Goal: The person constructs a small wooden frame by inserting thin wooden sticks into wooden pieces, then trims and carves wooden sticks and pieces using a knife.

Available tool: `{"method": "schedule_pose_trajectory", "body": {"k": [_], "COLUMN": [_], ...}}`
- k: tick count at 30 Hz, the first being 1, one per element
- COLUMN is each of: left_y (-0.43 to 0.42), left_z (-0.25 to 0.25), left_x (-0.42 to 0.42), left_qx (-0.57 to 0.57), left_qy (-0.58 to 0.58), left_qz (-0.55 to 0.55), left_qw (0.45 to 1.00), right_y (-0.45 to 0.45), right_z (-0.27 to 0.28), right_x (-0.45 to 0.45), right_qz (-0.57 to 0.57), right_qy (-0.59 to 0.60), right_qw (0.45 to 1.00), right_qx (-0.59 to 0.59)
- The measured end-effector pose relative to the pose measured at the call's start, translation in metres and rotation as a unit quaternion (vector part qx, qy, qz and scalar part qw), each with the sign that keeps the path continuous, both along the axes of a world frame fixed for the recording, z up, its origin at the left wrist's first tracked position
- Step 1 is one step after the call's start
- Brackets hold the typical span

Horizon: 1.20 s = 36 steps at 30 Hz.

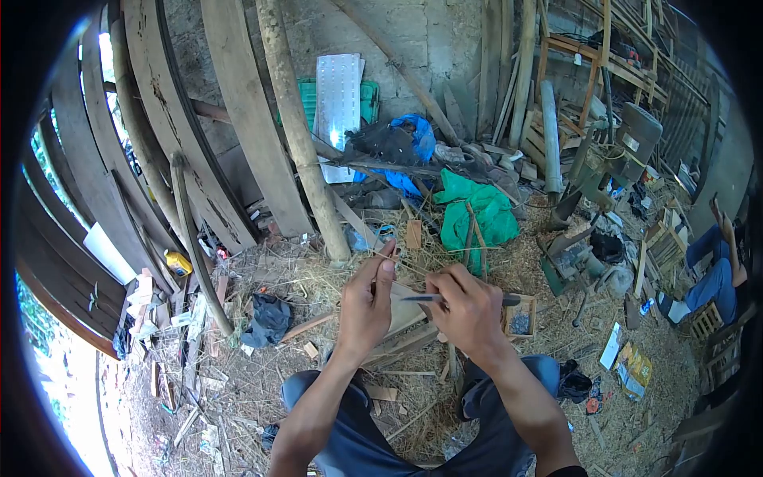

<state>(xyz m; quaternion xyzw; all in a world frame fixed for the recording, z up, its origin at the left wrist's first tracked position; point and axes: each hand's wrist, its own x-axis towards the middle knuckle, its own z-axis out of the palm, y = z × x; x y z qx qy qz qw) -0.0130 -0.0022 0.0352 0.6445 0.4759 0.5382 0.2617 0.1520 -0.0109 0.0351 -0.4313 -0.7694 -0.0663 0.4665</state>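
Observation:
My right hand (pixel 469 308) is closed around a knife (pixel 419 299). Its narrow dark blade points left toward my other hand, and the dark handle end sticks out on the right. My left hand (pixel 366 300) is raised with thumb and fingers pinched together, fingertips up. Whatever lies in that pinch is too thin to make out; pale slivers show near it against the straw. Both hands are above my knees, a short gap apart. Just beyond my right wrist, a small wooden box (pixel 531 316) holds small greyish pieces.
Straw and wood scraps cover the ground. A green plastic sheet (pixel 477 213) lies ahead, beside a blue tarp (pixel 413 137). A wooden pole (pixel 296 135) and planks (pixel 171 111) lean on the left. A yellow bottle (pixel 178 262) lies there. Another person (pixel 719 274) sits at the right.

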Motion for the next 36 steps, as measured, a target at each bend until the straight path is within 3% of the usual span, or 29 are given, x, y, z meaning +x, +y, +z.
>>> {"method": "schedule_pose_trajectory", "body": {"k": [3, 5, 7, 15, 24, 26, 28, 30, 32, 34, 36], "left_y": [0.002, 0.007, 0.001, -0.005, -0.003, 0.004, 0.008, 0.010, 0.009, 0.008, 0.010], "left_z": [-0.005, -0.008, 0.002, 0.006, 0.003, 0.000, 0.003, 0.001, 0.001, -0.002, -0.010], "left_x": [-0.001, -0.004, -0.002, 0.006, -0.004, -0.009, -0.014, -0.019, -0.012, -0.005, -0.003], "left_qx": [-0.037, 0.045, 0.050, 0.093, 0.059, -0.062, -0.050, -0.092, -0.082, -0.078, -0.038], "left_qy": [0.000, 0.036, 0.056, 0.068, 0.088, -0.132, -0.178, -0.275, -0.296, -0.314, -0.257], "left_qz": [-0.010, -0.018, -0.010, 0.010, 0.010, -0.031, -0.029, -0.037, -0.040, -0.046, 0.030], "left_qw": [0.999, 0.998, 0.997, 0.993, 0.994, 0.989, 0.982, 0.956, 0.951, 0.945, 0.965], "right_y": [0.003, 0.004, 0.003, 0.004, 0.007, 0.003, -0.011, -0.007, 0.004, 0.006, 0.006], "right_z": [-0.003, -0.002, -0.001, -0.004, 0.003, 0.017, 0.034, 0.033, 0.017, 0.010, 0.010], "right_x": [0.002, 0.001, 0.000, -0.002, -0.003, 0.004, 0.018, 0.023, 0.019, 0.017, 0.020], "right_qz": [0.019, 0.039, 0.058, 0.068, 0.073, 0.091, 0.001, -0.006, 0.173, 0.174, 0.139], "right_qy": [0.041, 0.082, 0.146, 0.172, 0.138, 0.148, 0.260, 0.255, 0.389, 0.391, 0.367], "right_qw": [0.998, 0.995, 0.985, 0.981, 0.987, 0.985, 0.964, 0.964, 0.868, 0.866, 0.865], "right_qx": [-0.042, -0.050, -0.071, -0.065, -0.033, 0.005, -0.056, -0.078, -0.256, -0.259, -0.314]}}
